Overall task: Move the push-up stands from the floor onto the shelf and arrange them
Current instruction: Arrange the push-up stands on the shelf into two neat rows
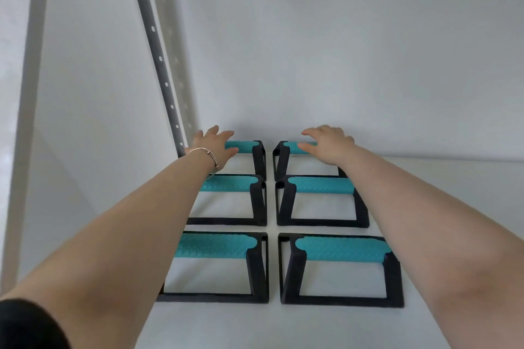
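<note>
Several black push-up stands with teal grips stand on the white shelf (453, 207) in two columns of three. My left hand (215, 147) lies with fingers spread over the teal grip of the back left stand (256, 154). Over the grip of the back right stand (280, 159) rests my right hand (329, 144), fingers also apart, not curled around it. The middle left stand (226, 184), middle right stand (323, 185), front left stand (215, 246) and front right stand (343, 249) stand upright, untouched. My forearms hide parts of the left column and the right stands' outer legs.
A white back wall (340, 51) rises right behind the back stands. A grey perforated shelf upright (161, 65) runs up the left side beside the left column. Bare white shelf surface extends to the right of the stands and in front of them.
</note>
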